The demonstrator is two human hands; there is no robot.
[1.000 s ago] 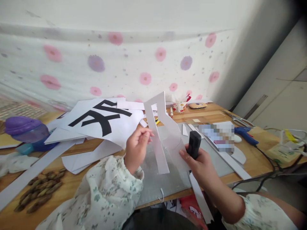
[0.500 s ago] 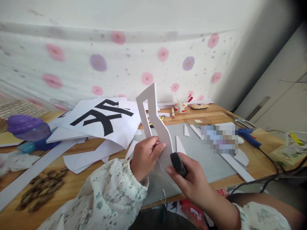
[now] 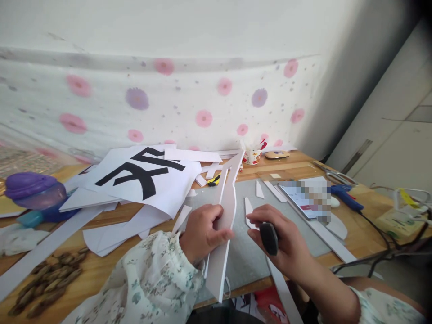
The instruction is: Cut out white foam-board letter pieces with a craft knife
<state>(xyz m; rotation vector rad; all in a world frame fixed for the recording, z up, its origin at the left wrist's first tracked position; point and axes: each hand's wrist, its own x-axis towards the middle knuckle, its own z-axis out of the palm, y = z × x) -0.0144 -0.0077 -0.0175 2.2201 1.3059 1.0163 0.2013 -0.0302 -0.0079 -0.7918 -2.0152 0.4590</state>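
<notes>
My left hand [image 3: 206, 234] is closed around a white foam board cut-out [image 3: 227, 211], thumb on its near face. The cut-out is angular, with a slot in its upper part, and stands tilted over the grey cutting mat [image 3: 241, 265]. To its right, apart from it, my right hand [image 3: 281, 238] is closed on a black-handled tool [image 3: 269, 238]; its working end is hidden by the fingers. A small white wedge-shaped offcut [image 3: 248, 208] lies just beyond that hand. Below it, a long white strip [image 3: 285, 292] runs past the table's front edge.
Printed paper with black characters [image 3: 135, 175], a purple-lidded bottle [image 3: 33, 191] and brown pods [image 3: 50, 279] lie left. A yellow cutter [image 3: 214, 180] and paper cup [image 3: 252, 157] are behind. Right are a phone [image 3: 300, 200], scissors [image 3: 337, 174] and a blue glue gun [image 3: 347, 198] with its cable.
The cut-out has dropped lower and turned more edge-on in my left hand. My right hand has moved right with the black-handled tool, away from the cut-out's edge.
</notes>
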